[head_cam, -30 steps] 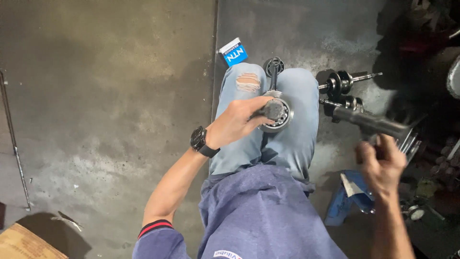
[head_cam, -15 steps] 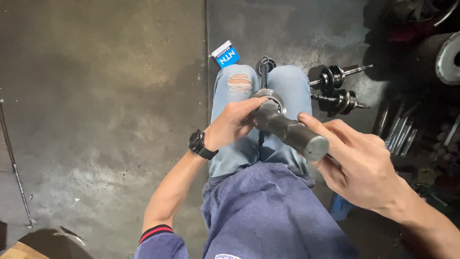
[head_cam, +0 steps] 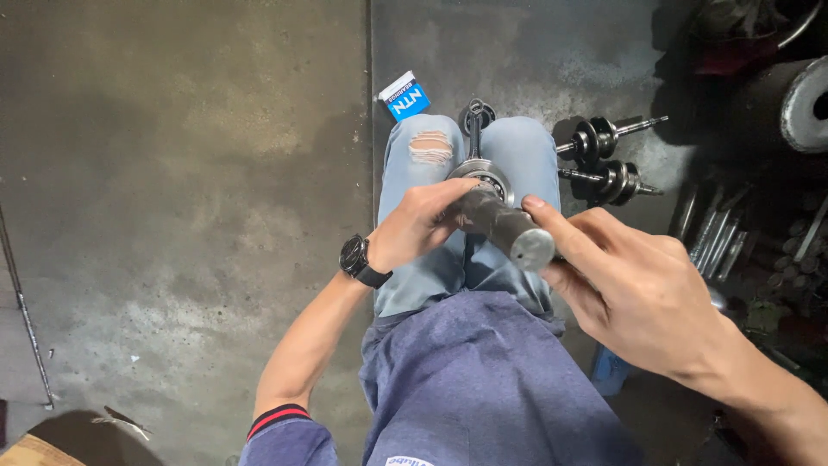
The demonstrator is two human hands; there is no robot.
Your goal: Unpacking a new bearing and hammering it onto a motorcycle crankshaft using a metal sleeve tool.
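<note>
Fingers [head_cam: 431,203] of the left hand [head_cam: 414,226] wrap the dark metal shaft [head_cam: 500,223]; right hand [head_cam: 634,289] pinches its end; a closed blue-white box [head_cam: 404,96] lies on the floor at twelve o'clock

Dull grey metal shaft [head_cam: 504,226], matt, its cut end smooth; the bearing [head_cam: 485,175] beyond the grip is shinier steel; below, faded denim [head_cam: 526,155] and rough concrete floor [head_cam: 172,173].
</note>
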